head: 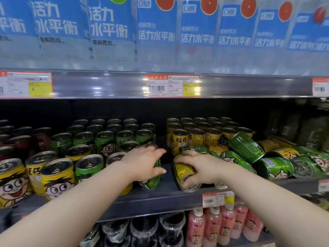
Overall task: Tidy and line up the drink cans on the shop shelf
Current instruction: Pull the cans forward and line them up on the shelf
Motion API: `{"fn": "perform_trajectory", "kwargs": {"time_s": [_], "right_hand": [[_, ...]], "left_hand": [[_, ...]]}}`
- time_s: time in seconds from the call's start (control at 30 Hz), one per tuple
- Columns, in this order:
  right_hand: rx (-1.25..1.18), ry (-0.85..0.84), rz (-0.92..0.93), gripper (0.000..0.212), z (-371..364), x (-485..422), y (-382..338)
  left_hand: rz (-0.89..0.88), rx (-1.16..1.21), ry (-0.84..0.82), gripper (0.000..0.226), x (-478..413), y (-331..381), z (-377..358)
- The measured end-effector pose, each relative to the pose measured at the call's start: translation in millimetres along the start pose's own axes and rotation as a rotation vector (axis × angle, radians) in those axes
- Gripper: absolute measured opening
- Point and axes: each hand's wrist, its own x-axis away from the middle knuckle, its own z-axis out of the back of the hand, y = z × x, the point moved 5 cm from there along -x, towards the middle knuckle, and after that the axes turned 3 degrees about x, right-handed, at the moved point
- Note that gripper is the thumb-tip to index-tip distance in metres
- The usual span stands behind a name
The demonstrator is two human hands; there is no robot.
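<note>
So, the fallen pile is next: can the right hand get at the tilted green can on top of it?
Probably, once freed: the right hand grips a yellow can now, but the tilted green can lies uncovered on the pile.

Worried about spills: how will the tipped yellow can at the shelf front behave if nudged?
The yellow can lies on its side, end toward the shelf edge, so it would probably roll sideways. Its glossy metal looks slippery, though the right grip wraps it. It looks undented, likely stiff.
</note>
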Motion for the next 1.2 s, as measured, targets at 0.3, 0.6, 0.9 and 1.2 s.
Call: {"fn": "perform_trajectory", "kwargs": {"time_s": [0.3, 0.6, 0.9, 1.2], "right_hand": [[-0.471, 0.147, -0.063, 0.039, 21, -11, 10], [-0.736, 0.089, -0.222, 0.039, 12, -42, 8], [0.004, 0.028, -0.166, 0.072, 19, -50, 53], [0.045, 0.133, -0.091, 0.086, 5, -62, 46]], "left_hand": [[0.043, -0.005, -0.057, 0.093, 3, 0, -1], [0.085, 0.171, -0.052, 0.101, 0, 9, 8], [0.069, 0.011, -0.068, 0.084, -10, 20, -2], [0.105, 0.013, -0.045, 0.082, -10, 21, 1]]}}
